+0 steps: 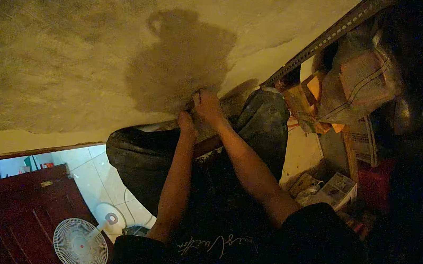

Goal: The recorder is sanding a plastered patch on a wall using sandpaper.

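Observation:
My left hand (186, 122) and my right hand (206, 105) are close together in front of my lap, just off a rough, yellowish plaster-like surface (65, 52). The fingers of both are bent inward, with a small dark thing (191, 106) between them; what it is cannot be told in the dim light. How each hand grips it is hidden. Above the hands, a large dark shadow-like patch (185, 60) lies on the surface. My bent knees, in dark trousers (265, 119), stand on either side of my hands.
At lower left a white electric fan (81, 246) stands by a dark red panelled door (28, 216) and pale floor tiles (90, 168). A perforated metal strip (319, 46) edges the surface at right. Beyond it lie plastic-wrapped goods (366, 80) and a white box (336, 190).

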A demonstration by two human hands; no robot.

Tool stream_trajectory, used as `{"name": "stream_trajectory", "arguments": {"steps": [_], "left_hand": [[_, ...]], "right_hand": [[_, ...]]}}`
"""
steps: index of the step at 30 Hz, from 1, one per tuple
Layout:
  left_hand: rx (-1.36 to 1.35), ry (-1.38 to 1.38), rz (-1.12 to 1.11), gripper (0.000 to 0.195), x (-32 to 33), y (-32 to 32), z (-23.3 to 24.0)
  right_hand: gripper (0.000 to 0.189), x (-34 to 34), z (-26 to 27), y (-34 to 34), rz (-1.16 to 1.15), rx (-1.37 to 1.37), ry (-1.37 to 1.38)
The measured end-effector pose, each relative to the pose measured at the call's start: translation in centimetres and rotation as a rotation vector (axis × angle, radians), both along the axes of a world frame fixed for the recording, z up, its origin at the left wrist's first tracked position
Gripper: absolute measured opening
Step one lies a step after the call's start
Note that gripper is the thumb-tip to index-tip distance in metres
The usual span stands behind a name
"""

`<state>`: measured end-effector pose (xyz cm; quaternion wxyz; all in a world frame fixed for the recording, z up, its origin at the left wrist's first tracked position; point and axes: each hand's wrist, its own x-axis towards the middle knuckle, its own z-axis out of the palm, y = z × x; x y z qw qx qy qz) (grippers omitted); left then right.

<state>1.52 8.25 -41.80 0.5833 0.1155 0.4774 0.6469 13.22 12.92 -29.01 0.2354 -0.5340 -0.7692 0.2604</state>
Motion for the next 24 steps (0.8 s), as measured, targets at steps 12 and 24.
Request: {"name": "stream_trajectory", "arguments": {"steps": [12, 24], "left_hand": [[-0.216, 0.149, 0.037, 0.049, 0.9, -3.5, 0.7], [-0.063, 0.024, -0.07, 0.044, -2.6, -0.6, -3.7]], "right_hand": [[0.038, -1.7, 3.3, -1.6, 0.024, 0.066, 0.01], [0.038, -2.0, 3.2, -1.3, 0.052, 0.057, -0.079]]}}
